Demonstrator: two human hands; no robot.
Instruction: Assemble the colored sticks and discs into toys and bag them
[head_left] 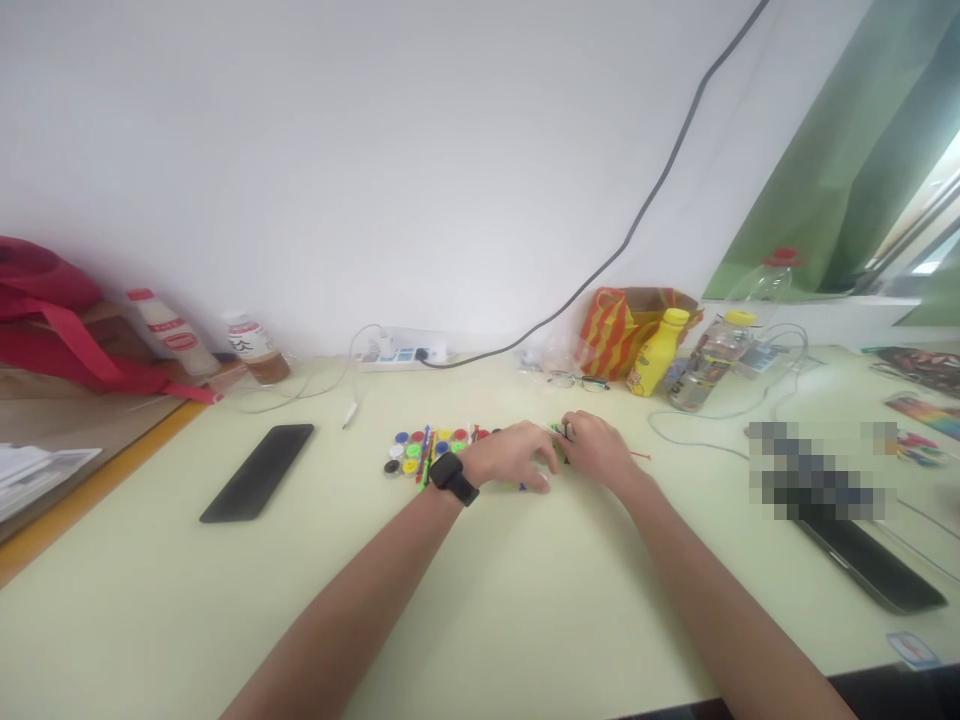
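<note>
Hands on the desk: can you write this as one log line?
left hand: watch, near round colored caps | right hand: on small green-black thing

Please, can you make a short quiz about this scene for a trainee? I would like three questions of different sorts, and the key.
1. Which wrist wears the black smartwatch?
2. True or false: the black phone lies to the left of the yellow bottle.
3. Which is nearest to the left hand?
A) the coloured round discs
B) the red bag
C) the power strip

Key: 1. left; 2. true; 3. A
</note>
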